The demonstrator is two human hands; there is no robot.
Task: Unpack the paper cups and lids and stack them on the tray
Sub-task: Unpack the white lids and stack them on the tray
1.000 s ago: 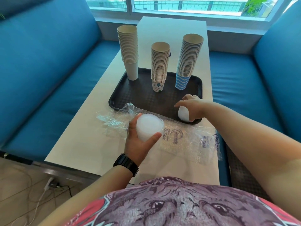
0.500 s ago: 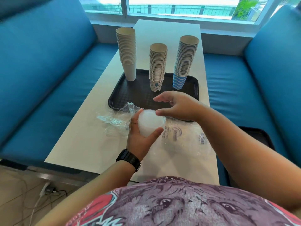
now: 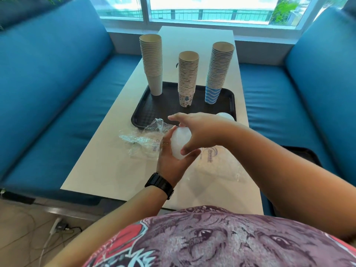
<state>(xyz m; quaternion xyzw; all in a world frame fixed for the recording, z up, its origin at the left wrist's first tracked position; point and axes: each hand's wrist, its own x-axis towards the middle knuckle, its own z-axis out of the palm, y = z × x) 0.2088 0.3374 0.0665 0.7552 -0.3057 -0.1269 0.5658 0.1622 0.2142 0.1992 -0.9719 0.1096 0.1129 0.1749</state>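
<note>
My left hand (image 3: 170, 160) grips a stack of white translucent lids (image 3: 179, 143) above the table's near half. My right hand (image 3: 200, 132) reaches over the stack, thumb and fingers closing on its top end. On the black tray (image 3: 146, 116) stand three stacks of paper cups: a plain tan stack (image 3: 152, 62) at the left, a patterned stack (image 3: 187, 78) in the middle and a blue-striped stack (image 3: 218, 72) at the right. A second small pile of white lids (image 3: 225, 115) sits on the tray's near right corner, partly hidden by my right arm.
Crumpled clear plastic wrappers (image 3: 142, 139) lie on the white table (image 3: 107, 166) in front of the tray. Another printed wrapper (image 3: 217, 162) lies under my right arm. Blue sofas flank the table on both sides. A second dark tray (image 3: 304, 155) rests on the right seat.
My right hand left a small pile of lids on the tray's near right corner and came back to the stack in my left hand, now grasping its top.
</note>
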